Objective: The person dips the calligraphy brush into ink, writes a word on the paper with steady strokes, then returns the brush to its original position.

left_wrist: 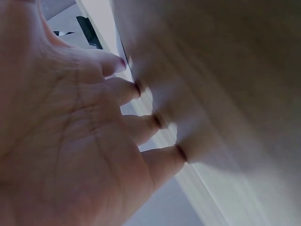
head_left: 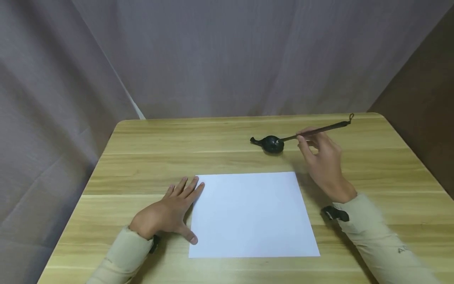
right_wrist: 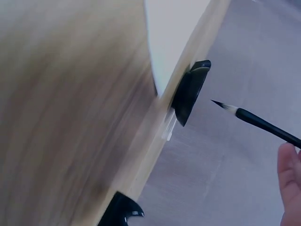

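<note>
1 white paper sheet on wood table, head view: L hand, fingers wide, rests on its L edge; R hand pinches calligraphy brush, tip over black ink dish. L wrist: fingers apart. R wrist: brush tip just clear of dish.

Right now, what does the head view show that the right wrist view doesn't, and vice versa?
Head only: the left hand, spread at the left edge of the white paper, and the hanging loop on the ink brush.
Right wrist only: the dark point of the bristles, with a visible gap to the gourd-shaped dish.
Both: brush, dish, paper, wooden table, right hand.
</note>
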Available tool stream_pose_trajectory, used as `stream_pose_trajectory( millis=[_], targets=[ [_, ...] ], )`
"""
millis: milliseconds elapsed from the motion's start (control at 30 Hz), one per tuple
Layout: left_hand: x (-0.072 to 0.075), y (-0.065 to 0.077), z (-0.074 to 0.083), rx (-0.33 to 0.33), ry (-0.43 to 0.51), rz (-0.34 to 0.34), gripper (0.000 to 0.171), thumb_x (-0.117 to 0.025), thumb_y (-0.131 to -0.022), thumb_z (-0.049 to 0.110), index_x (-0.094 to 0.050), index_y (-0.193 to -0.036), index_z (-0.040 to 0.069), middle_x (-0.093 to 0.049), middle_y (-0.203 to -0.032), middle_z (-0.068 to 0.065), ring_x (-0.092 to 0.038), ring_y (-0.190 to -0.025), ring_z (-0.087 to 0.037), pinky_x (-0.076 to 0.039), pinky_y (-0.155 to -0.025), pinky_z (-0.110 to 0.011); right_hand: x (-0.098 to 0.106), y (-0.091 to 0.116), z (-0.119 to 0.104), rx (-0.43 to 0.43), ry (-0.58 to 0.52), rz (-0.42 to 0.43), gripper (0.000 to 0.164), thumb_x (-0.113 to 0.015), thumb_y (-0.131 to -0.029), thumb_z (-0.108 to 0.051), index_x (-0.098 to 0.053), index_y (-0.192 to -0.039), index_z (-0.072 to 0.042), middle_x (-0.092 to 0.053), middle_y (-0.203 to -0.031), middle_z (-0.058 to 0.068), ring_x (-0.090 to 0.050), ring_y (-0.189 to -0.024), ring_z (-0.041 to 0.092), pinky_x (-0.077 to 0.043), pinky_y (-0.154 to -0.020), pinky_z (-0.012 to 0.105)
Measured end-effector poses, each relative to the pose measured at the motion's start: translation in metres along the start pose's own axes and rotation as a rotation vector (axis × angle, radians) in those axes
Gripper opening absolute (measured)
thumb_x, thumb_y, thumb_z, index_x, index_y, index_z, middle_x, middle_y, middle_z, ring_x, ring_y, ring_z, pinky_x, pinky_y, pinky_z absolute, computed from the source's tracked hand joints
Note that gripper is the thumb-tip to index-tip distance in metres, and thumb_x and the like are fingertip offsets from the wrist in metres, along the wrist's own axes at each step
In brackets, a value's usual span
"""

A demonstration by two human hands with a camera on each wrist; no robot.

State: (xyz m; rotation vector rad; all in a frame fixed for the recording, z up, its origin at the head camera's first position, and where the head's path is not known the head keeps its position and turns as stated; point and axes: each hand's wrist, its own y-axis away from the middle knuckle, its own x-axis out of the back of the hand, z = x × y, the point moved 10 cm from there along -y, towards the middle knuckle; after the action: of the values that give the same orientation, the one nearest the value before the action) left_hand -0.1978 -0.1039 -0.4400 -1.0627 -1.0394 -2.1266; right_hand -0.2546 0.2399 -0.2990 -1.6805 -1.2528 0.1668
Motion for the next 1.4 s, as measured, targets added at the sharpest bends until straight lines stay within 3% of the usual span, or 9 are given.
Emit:
stream_pose_trajectory(
  millis=[300,533,833,900,1133,1400],
  targets=[
    [-0.001,0.000,0.002,0.036,0.000,-0.023,0.155,-0.100,-0.057,0.058,-0.005,-0.171,0.011,0.008,-0.177,-0.015,0.009,-0.161,-0.047,-0.003,-0.125,-0.072,-0.013,0.000,0.025,-0.176,0.005,-0.002,0.017,-0.064,-0.103,-0.001,-0.065,-0.115,0.011,-0.075,-0.105,0.022,-0.061,-0.086,-0.016,-0.052,-0.081,0.005],
    [0.000,-0.002,0.003,0.056,-0.002,-0.025,0.156,-0.101,-0.057,0.054,-0.003,-0.171,0.013,0.010,-0.177,-0.012,0.011,-0.161,-0.044,-0.002,-0.125,-0.071,-0.017,-0.001,0.030,-0.226,0.045,-0.036,0.018,-0.064,-0.105,-0.006,-0.066,-0.117,0.007,-0.075,-0.106,0.020,-0.060,-0.084,-0.017,-0.051,-0.079,0.005],
    [-0.002,-0.002,0.001,0.103,-0.031,-0.059,0.159,-0.102,-0.055,0.051,0.000,-0.171,0.015,0.015,-0.176,-0.011,0.017,-0.160,-0.042,0.001,-0.125,-0.071,-0.018,0.000,0.027,-0.224,0.015,-0.032,0.018,-0.065,-0.103,-0.002,-0.066,-0.116,0.011,-0.075,-0.108,0.024,-0.066,-0.085,-0.010,-0.051,-0.077,0.003],
    [-0.001,0.000,0.002,0.124,-0.021,-0.063,0.160,-0.104,-0.053,0.049,-0.001,-0.171,0.015,0.014,-0.177,-0.011,0.016,-0.160,-0.043,0.000,-0.125,-0.071,-0.020,0.000,0.026,-0.229,0.001,-0.042,0.018,-0.064,-0.104,-0.002,-0.066,-0.116,0.010,-0.075,-0.109,0.024,-0.061,-0.085,-0.019,-0.051,-0.077,0.004],
    [-0.001,0.002,0.007,0.201,0.007,-0.076,0.164,-0.106,-0.048,0.042,-0.002,-0.171,0.015,0.014,-0.177,-0.010,0.015,-0.160,-0.043,-0.003,-0.123,-0.075,-0.021,0.003,0.025,-0.206,0.013,-0.065,0.017,-0.064,-0.104,-0.002,-0.064,-0.117,0.009,-0.075,-0.109,0.022,-0.059,-0.088,-0.019,-0.053,-0.079,0.006],
    [-0.003,0.001,0.008,0.215,-0.015,-0.079,0.165,-0.106,-0.046,0.044,-0.002,-0.171,0.015,0.014,-0.177,-0.010,0.014,-0.160,-0.044,-0.005,-0.123,-0.075,-0.021,0.005,0.020,-0.198,0.021,-0.077,0.016,-0.064,-0.103,-0.002,-0.065,-0.116,0.008,-0.076,-0.105,0.021,-0.060,-0.084,-0.018,-0.051,-0.078,0.005]
  ],
)
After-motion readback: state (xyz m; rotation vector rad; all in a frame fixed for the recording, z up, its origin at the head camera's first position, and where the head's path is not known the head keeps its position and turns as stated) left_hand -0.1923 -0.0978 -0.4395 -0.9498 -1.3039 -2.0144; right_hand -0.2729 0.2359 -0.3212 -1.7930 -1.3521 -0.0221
